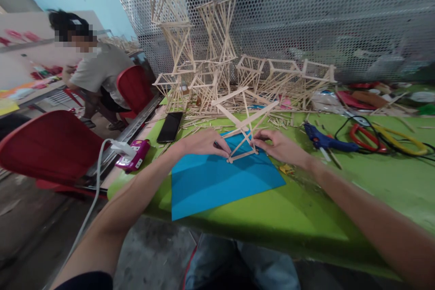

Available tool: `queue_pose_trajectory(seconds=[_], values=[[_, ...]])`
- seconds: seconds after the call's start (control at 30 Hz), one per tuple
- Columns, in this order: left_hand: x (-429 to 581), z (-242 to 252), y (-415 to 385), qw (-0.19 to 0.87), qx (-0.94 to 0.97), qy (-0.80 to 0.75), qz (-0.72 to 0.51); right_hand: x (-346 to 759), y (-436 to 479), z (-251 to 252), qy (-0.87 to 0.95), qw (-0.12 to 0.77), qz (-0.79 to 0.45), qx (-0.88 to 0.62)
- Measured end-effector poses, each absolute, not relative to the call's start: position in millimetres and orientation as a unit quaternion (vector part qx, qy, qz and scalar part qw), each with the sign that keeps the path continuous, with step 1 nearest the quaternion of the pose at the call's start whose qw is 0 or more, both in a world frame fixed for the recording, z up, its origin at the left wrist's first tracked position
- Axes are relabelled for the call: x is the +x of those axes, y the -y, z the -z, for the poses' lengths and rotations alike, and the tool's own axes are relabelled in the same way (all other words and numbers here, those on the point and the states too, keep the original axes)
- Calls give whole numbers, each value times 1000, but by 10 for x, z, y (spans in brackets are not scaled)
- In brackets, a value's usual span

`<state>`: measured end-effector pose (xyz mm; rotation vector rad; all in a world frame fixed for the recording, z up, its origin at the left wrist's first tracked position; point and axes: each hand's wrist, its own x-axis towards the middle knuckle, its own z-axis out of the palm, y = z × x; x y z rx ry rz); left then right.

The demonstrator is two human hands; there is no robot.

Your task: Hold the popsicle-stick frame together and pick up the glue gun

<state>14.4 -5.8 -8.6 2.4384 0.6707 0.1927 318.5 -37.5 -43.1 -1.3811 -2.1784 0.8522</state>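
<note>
A small open frame of wooden sticks point(245, 120) stands on a blue paper sheet point(217, 181) laid on the green table point(340, 217). My left hand point(204, 142) grips the frame's lower left corner with fingers pinched. My right hand point(277, 144) holds its lower right corner in the same way. Both hands rest on the blue sheet.
Taller stick towers point(217, 31) and stick cubes point(285, 74) stand behind, with loose sticks scattered around. A black phone point(170, 127), a pink device point(134, 156) with a white cable, a blue glue gun point(326, 141) and red scissors point(367, 138) lie nearby. A person sits at far left on a red chair point(134, 88).
</note>
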Motion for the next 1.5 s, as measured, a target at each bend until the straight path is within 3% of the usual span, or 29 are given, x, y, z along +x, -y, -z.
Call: queue_pose_trajectory(seconds=[0.3, 0.47, 0.57, 0.7, 0.83, 1.5], values=[[-141, -128, -23, 125, 913, -319, -221, 3202, 367, 465, 794, 219, -301, -480], [-95, -35, -56, 63, 919, -280, -271, 3202, 365, 472, 796, 228, -296, -477], [-67, 22, -63, 26, 894, -247, -372, 3194, 380, 452, 793, 225, -302, -479], [-42, 64, -68, -110, 824, -242, -501, 3171, 405, 414, 792, 224, -297, -483], [-26, 95, -104, -219, 796, -257, -502, 3158, 412, 401, 784, 221, -299, -497], [-71, 180, -283, -202, 800, -292, -483, 3081, 510, 405, 815, 204, -277, -467]])
